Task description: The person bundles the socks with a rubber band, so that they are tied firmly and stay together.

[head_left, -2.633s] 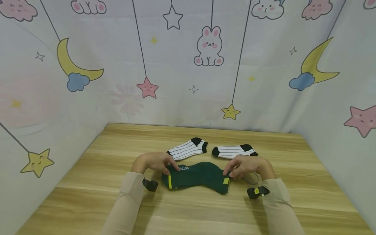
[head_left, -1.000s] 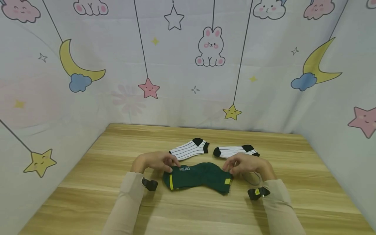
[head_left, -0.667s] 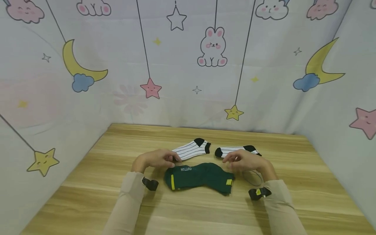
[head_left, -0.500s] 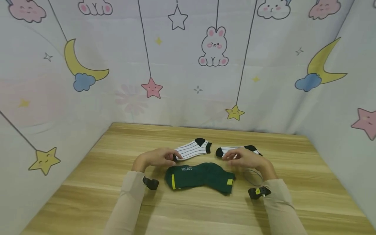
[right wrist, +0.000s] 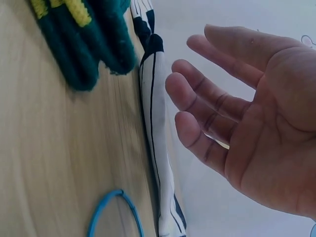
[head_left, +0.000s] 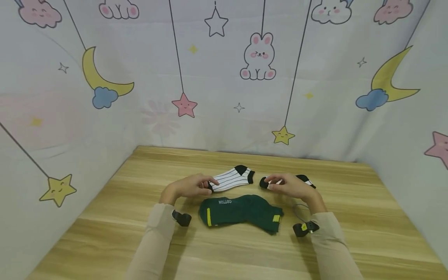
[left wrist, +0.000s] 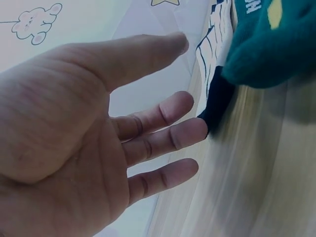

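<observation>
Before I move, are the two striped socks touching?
Apart. The head view shows bare table between the left striped sock, at its black cuff, and the black toe of the right striped sock.

The left forearm [head_left: 152, 243] and right forearm [head_left: 332, 245] are slanting forward. The left hand [head_left: 190, 186] is angling inward, fingers [left wrist: 185, 132] slightly bending, thumb [left wrist: 140, 57] standing apart; the right hand [head_left: 292, 185] is angling inward opposite, its fingers [right wrist: 181, 91] curving loosely.

In the head view, white lettering [head_left: 225, 202] on the green sock [head_left: 241, 214] reads "COTTON", upside down.
</observation>
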A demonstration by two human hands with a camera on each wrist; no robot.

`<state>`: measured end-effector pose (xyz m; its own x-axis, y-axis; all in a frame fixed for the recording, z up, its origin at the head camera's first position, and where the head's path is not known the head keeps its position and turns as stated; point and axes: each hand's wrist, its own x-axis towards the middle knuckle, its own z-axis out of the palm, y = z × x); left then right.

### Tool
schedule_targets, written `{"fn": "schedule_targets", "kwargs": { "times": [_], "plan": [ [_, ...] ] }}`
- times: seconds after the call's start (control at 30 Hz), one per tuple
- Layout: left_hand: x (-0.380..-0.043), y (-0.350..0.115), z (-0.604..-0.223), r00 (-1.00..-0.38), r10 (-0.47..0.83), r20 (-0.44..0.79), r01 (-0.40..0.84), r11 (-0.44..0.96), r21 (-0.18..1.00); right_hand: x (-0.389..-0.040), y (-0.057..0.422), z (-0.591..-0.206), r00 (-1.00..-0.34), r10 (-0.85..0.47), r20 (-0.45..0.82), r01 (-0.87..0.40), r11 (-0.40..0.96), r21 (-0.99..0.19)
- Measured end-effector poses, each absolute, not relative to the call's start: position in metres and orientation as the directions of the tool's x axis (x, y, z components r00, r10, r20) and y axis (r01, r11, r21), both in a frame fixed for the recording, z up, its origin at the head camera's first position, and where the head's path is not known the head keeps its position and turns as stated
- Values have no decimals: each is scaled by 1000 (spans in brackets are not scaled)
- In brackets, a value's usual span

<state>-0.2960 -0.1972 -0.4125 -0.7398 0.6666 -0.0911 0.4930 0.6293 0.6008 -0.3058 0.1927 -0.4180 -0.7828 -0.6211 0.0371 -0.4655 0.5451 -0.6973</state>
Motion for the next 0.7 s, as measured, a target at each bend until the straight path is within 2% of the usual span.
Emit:
{"fn": "schedule_targets", "kwargs": {
  "times": [0.23, 0.43, 0.7],
  "plan": [
    [-295, -200, -412, -779, 624, -69, 469, 651, 598, -312, 184, -419, -826, -564, 15, -402, 571, -715],
    [-296, -200, -413, -806, 589, -63, 440, 666, 602, -317, 177, -418, -847, -531, 28, -396, 595, -700],
    [-295, -200, -416, -829, 553, -87, 391, 683, 617, -327, 166, -421, -859, -510, 36, -368, 568, -736]
  ]
}}
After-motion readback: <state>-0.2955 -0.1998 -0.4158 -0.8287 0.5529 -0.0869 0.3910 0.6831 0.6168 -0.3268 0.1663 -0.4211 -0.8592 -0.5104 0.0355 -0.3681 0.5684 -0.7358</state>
